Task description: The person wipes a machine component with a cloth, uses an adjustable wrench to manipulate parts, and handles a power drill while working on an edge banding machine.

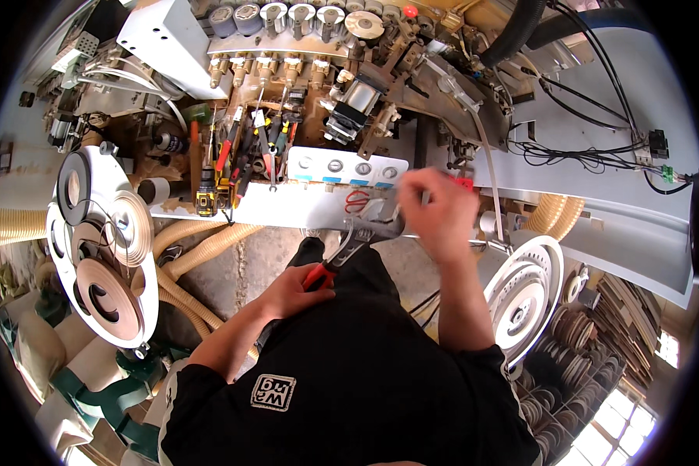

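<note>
My left hand (297, 293) is closed around the red-and-black handle of an adjustable wrench (349, 252). The wrench's metal head points up and to the right, at the front edge of the machine bench. My right hand (440, 211) hovers above that edge, right of the wrench head. Its fingers are curled and blurred; whatever they hold, if anything, is hidden. Close to the wrench head, a red looped item (356, 202) lies on the pale bench edge. Just behind it is a white panel (349, 166) with several round dials.
Hand tools (260, 144) and a yellow-black power drill (206, 193) lie at left on the bench. Pulley-and-disc assemblies stand at left (105, 248) and right (524, 303). Beige hoses (210, 252) cross the floor. Black cables (575, 155) run over the right-hand surface.
</note>
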`<state>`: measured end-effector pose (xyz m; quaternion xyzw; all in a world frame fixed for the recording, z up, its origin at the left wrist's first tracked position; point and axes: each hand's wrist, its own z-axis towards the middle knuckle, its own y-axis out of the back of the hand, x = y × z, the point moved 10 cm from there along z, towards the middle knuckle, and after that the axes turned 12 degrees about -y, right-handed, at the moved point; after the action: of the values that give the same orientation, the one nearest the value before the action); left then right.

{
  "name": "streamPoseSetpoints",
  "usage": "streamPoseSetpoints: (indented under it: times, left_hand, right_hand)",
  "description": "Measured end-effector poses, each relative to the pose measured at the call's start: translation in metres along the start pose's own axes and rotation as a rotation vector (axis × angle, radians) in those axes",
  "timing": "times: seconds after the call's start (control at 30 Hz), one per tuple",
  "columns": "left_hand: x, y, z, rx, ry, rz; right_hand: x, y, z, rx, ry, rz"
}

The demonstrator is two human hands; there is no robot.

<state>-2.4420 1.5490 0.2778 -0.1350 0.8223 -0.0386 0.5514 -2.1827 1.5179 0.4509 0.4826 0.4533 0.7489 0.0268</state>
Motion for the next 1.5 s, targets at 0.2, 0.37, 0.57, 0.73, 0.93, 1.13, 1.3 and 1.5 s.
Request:
streamPoseSetpoints:
  times: [0.2, 0.37, 0.57, 0.73, 0.93, 1.13, 1.3, 1.5]
  left_hand:
    - [-0.001, 0.004, -0.006, 0.032, -0.006, -0.076]
    - [0.014, 0.003, -0.013, 0.157, 0.142, -0.326]
    - [0.007, 0.011, -0.013, 0.064, 0.105, -0.391]
    - [0.004, 0.015, -0.01, 0.0, 0.099, -0.352]
    - [-0.005, 0.018, -0.007, -0.013, 0.036, -0.226]
    - [-0.027, 0.037, -0.006, -0.125, -0.112, 0.263]
    - [-0.045, 0.043, -0.006, -0.183, -0.092, 0.579]
    - [-0.047, 0.039, -0.004, -0.216, -0.13, 0.75]
  right_hand:
    - [-0.025, 0.014, 0.021, 0.245, -0.352, 0.405]
    - [-0.023, -0.02, -0.001, 0.437, -0.4, 0.585]
    - [-0.028, -0.031, -0.012, 0.482, -0.462, 0.679]
    - [-0.018, -0.02, -0.008, 0.456, -0.438, 0.647]
    - [-0.008, -0.019, 0.001, 0.424, -0.346, 0.426]
    - [-0.007, -0.017, -0.002, 0.393, -0.344, 0.29]
    - [-0.008, -0.016, -0.009, 0.321, -0.12, -0.002]
    - [-0.014, -0.025, -0.018, 0.239, 0.088, -0.461]
